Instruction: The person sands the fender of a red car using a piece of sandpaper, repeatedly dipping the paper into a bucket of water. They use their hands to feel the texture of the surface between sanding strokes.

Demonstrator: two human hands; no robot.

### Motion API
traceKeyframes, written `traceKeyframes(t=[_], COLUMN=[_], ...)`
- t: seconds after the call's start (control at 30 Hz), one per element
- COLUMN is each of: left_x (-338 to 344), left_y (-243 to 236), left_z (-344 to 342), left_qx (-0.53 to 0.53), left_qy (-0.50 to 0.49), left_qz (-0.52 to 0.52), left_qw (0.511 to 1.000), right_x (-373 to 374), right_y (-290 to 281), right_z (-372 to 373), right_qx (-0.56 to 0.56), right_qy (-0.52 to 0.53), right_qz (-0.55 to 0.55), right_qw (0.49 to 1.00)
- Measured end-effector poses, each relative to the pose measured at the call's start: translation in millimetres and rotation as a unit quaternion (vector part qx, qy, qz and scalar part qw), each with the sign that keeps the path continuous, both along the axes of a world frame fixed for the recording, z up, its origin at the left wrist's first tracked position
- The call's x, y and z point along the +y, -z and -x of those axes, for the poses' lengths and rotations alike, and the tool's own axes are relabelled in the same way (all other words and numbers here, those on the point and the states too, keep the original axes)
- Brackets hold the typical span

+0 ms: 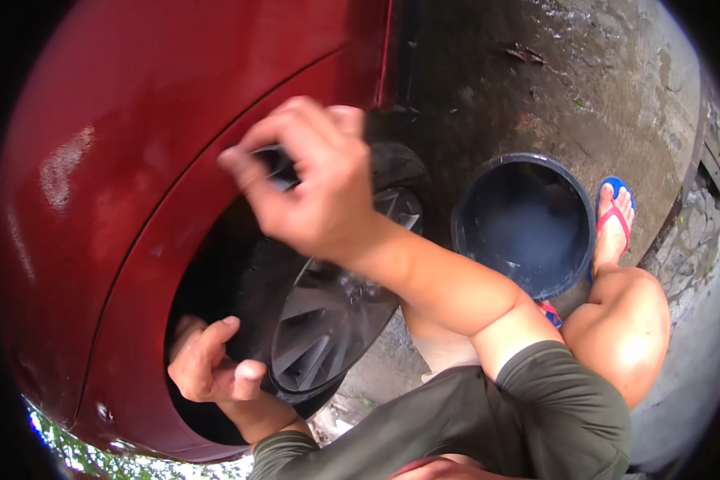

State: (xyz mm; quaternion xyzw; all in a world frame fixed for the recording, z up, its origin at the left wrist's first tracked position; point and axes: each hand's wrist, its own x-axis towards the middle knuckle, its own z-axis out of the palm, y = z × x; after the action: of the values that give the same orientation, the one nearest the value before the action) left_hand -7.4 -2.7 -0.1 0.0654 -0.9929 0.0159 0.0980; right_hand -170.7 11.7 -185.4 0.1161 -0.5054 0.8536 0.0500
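Observation:
My right hand (316,180) is raised in front of the red car's fender (168,160), above the wheel. Its fingers are curled toward the thumb and blurred by motion. A dark patch shows in the gap between them, and I cannot tell whether it is something held or the wheel arch behind. Lower down at the wheel arch, my left hand (212,368) has its thumb and forefinger apart, with no object visible between them. The grey spoked wheel (336,308) sits between my arms, partly hidden by my right forearm, as is its black tyre (400,164).
A dark round tub (564,276) with cloudy water stands on the wet concrete (600,104) right of the wheel. My foot in a blue flip-flop with red straps (614,216) rests beside it. Broken stone edging (688,232) runs along the far right.

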Motion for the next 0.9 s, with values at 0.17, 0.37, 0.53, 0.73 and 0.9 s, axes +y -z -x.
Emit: traceKeyframes(t=[0.17, 0.37, 0.53, 0.73, 0.9], left_x=[-3.2, -3.3, -6.0, -3.2, 0.3], left_y=[-4.3, -3.1, -9.6, -2.7, -5.2], left_z=[-6.7, -4.7, -11.9, -11.1, -12.3], left_qx=[0.015, 0.015, 0.010, 0.016, -0.004], left_qy=[-0.010, -0.013, -0.018, -0.016, -0.017], left_qz=[-0.020, -0.020, -0.016, -0.015, -0.012], left_qw=[1.000, 1.000, 1.000, 1.000, 1.000], right_x=[5.3, -9.0, -0.3, -3.7, -7.7], right_y=[70.6, 51.6, 85.0, 92.9, 31.6], right_z=[17.8, 28.4, 21.8, 16.6, 20.4], right_qx=[-0.175, 0.009, -0.165, -0.151, 0.120], right_qy=[-0.091, 0.016, -0.061, -0.103, -0.006], right_qz=[-0.038, 0.001, 0.019, 0.047, 0.059], right_qw=[0.980, 1.000, 0.984, 0.982, 0.991])
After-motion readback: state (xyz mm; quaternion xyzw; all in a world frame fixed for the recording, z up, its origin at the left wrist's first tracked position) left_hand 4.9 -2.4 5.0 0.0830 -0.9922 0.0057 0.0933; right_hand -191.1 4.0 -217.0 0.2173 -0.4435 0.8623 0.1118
